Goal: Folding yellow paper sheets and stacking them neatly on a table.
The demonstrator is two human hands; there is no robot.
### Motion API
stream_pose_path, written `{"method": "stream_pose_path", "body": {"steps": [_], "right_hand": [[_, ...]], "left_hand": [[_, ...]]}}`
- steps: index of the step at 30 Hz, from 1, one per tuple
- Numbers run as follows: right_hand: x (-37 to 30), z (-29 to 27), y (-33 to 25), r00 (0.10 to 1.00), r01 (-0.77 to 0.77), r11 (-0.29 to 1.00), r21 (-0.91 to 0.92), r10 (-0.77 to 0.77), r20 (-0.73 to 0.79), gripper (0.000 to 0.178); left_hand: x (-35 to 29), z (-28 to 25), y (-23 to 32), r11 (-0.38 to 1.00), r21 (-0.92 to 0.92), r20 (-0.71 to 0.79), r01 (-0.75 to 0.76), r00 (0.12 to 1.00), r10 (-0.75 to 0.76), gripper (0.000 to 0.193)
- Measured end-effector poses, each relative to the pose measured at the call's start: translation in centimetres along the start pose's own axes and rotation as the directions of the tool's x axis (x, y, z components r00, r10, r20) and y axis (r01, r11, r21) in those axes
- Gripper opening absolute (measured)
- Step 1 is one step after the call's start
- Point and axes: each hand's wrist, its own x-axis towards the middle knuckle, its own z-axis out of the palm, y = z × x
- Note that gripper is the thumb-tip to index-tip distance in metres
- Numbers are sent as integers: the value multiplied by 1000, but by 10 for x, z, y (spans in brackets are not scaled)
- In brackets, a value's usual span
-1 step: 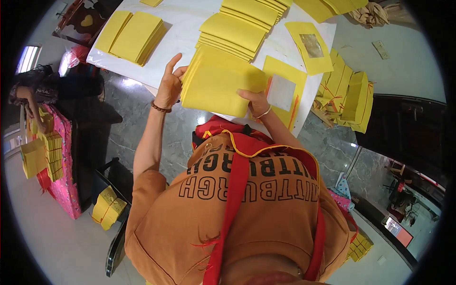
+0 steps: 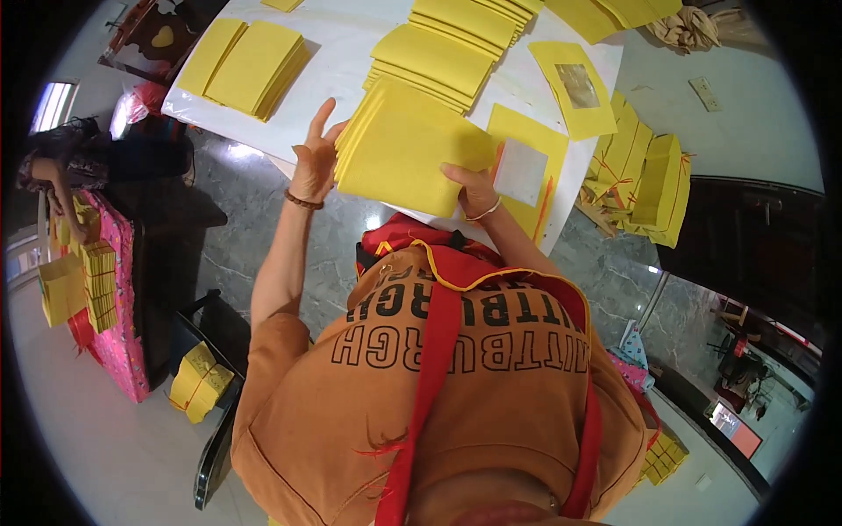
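Note:
A thick stack of yellow paper sheets or envelopes [image 2: 399, 145] is held over the near edge of the white-covered table [image 2: 338, 66]. My right hand [image 2: 474, 187] grips its near right corner, thumb on top and fingers hidden underneath. At the stack's left edge, where the layers fan apart, my left hand [image 2: 313, 167] is open with its fingers stretched out beside the layers. Some of its fingertips are hidden behind them. Just beyond lies a row of overlapping yellow bundles [image 2: 430, 61]. To the right of the stack, a yellow sheet with a pale rectangular panel [image 2: 522, 171] lies flat.
More yellow stacks [image 2: 254, 70] lie at the table's left. A second panelled yellow piece [image 2: 574, 88] is at the right. Tied yellow bundles [image 2: 649, 188] stand beyond the right edge. A black chair [image 2: 219, 438] holds another bundle. Another person's arm [image 2: 66, 197] shows at far left.
The stack has tilted slightly, and its left-hand layers are a little more spread. My left hand has shifted slightly along that edge.

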Motion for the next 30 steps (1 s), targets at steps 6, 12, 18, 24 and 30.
{"method": "stream_pose_path", "body": {"steps": [6,12,18,24,30], "right_hand": [[3,7,18,991,102,970,220,-79,-108,46],[-4,-73,38,990,119,957,-266,-94,107,72],[9,-54,-50,911,180,771,-611,104,399,127],[17,-18,-16,940,298,657,-692,-76,332,126],[35,-48,26,876,473,467,-747,-162,453,118]], "left_hand": [[-15,44,-59,983,-174,-158,-66,987,38,91],[-3,61,-23,948,296,-147,116,986,-75,77],[-6,43,-27,809,587,-70,29,997,16,97],[8,31,-33,675,736,17,-47,999,51,108],[2,4,-55,6,952,304,-305,948,93,113]]}}
